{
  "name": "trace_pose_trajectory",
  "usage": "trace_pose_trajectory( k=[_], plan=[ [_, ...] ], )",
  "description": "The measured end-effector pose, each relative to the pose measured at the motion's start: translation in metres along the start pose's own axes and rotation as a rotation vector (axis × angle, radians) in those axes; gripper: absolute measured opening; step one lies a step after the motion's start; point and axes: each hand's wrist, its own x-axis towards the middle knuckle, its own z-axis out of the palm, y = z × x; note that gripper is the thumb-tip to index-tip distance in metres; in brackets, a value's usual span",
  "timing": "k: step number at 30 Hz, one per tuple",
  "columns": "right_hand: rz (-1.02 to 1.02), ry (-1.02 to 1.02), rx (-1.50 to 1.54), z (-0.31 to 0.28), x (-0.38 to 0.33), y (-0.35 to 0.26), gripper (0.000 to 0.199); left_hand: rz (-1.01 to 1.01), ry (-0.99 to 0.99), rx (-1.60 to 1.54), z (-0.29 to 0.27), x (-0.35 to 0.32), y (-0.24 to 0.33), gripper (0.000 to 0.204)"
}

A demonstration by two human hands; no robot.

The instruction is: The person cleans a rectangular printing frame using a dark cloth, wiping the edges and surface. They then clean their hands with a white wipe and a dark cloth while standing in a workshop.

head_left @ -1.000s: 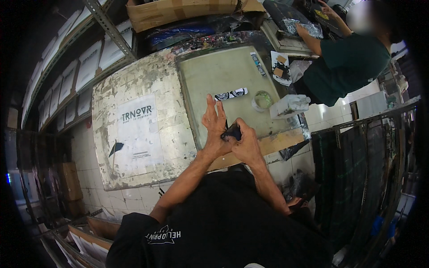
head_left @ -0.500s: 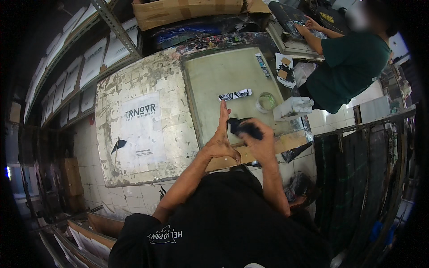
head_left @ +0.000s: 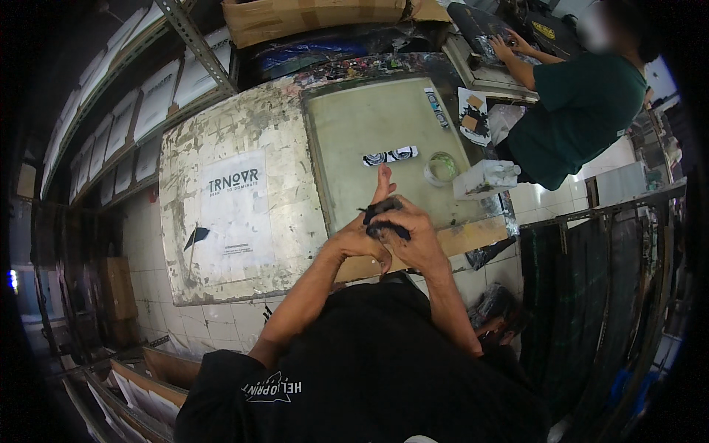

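Observation:
Over the near edge of the framed mesh screen, my left hand is held edge-on with its fingers stretched out and thumb apart. My right hand grips a bunched black rag and presses it against the left hand's palm side. Part of the left palm is hidden behind the rag and the right fingers. Just beyond my left fingertips, a white strip with black round patterns lies on the mesh. To its right sits a clear round tub with greenish residue.
A white plastic jug stands at the screen's right edge, near an ink-smeared sheet. On the worn board to the left lies a printed white sheet beside a small black scraper-like piece. A co-worker works at far right.
My right hand has brought the black rag leftward against my left palm. The left fingers have shifted slightly right. The co-worker's hands have moved a little.

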Motion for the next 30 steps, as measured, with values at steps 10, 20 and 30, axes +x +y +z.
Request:
trace_pose_trajectory(
  k=[10,20,30],
  plan=[
    [-0.076,-0.101,-0.018,-0.009,0.001,-0.011,0.026,-0.160,-0.053,0.009,0.004,-0.001,0.014,0.162],
    [-0.012,0.000,0.049,-0.001,0.003,-0.001,0.022,-0.038,-0.058,0.193,-0.004,0.000,0.014,0.162],
    [-0.063,0.042,0.016,-0.007,0.002,0.002,0.025,-0.015,-0.046,0.191,-0.003,0.001,0.017,0.170]
  ],
)
